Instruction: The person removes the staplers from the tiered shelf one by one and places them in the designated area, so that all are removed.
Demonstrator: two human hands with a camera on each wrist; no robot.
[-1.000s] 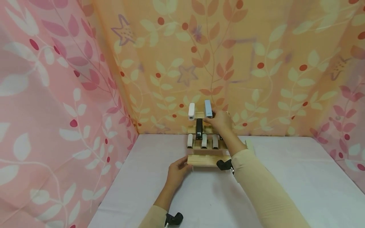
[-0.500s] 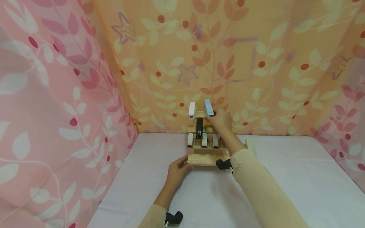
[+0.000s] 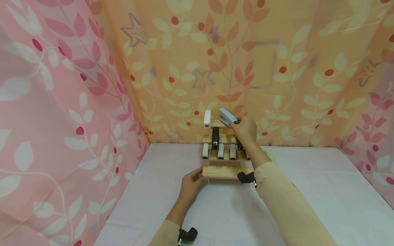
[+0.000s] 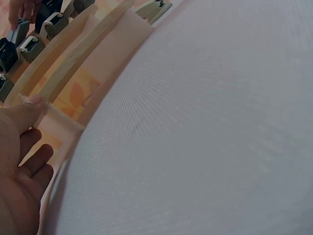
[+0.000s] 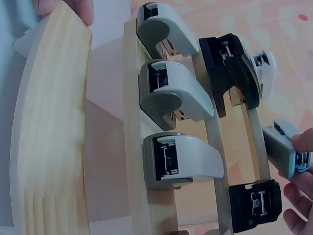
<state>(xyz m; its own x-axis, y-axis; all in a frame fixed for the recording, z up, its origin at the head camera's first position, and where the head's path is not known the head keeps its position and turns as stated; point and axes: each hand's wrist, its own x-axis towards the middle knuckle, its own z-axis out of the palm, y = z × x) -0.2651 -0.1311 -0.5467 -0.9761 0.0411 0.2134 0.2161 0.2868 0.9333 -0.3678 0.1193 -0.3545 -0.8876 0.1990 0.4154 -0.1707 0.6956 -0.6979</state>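
Observation:
A tiered wooden rack [image 3: 226, 172] carries several staplers at the far side of the table. My left hand [image 3: 190, 186] grips the left end of its lowest step, thumb over the board in the left wrist view. On the top step my right hand [image 3: 245, 130] holds a light blue stapler [image 3: 228, 116] by its near end, thumb on top in the right wrist view. The stapler sits at a slant. A white stapler [image 3: 207, 119] stands at the left of that step. One black stapler [image 3: 215, 138] and another black stapler [image 5: 255, 205] are on the step below.
Three grey-white staplers, including a middle one [image 3: 220, 151], line the second step, with another partly hidden by the right arm. A pale green object [image 3: 269, 155] lies right of the rack. A floral orange curtain [image 3: 172, 102] hangs close behind; a pink one [image 3: 61, 136] stands left.
The light blue stapler has turned from nearly straight to slanted, its near end swinging right. My right hand has shifted slightly right with it; my left hand stays on the rack.

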